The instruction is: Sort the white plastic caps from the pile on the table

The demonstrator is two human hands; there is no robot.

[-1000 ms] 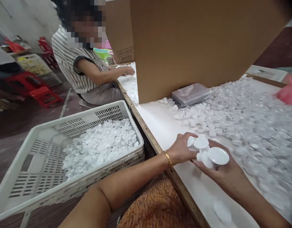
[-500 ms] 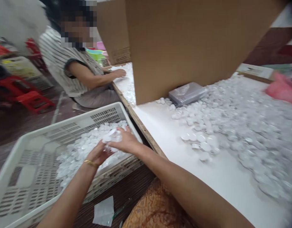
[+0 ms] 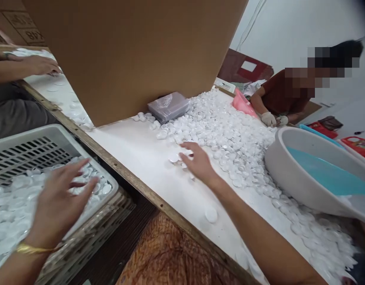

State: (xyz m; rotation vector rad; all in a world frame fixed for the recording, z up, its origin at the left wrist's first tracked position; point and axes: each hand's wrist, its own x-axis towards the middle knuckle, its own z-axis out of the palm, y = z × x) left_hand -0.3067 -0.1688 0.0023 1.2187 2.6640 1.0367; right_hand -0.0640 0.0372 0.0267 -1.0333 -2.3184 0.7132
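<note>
My left hand [image 3: 59,198], with a gold bracelet at the wrist, hovers above the white slotted plastic basket [image 3: 62,138]. Its fingers are spread, and nothing shows in them. Small round white plastic pieces [image 3: 14,202] fill the basket under it. Over the white tabletop [image 3: 135,162], my right hand [image 3: 198,162] reaches to the near edge of a broad heap of similar round white pieces [image 3: 227,130]. Thumb and fingers stay apart there, beside a few loose pieces [image 3: 174,158]. Whether the fingertips touch them I cannot tell.
A tall cardboard sheet [image 3: 135,59] stands across the table behind a grey wrapped box [image 3: 169,107]. At right sits a large grey tub [image 3: 277,158] with a blue inside. A gloved co-worker [image 3: 298,91] sits beyond; another person's hand [image 3: 37,65] works at far left.
My view has swung right. Both hands were together over the basket holding white pieces; they have parted. My right hand has moved to the table heap, while my left hand stays above the basket.
</note>
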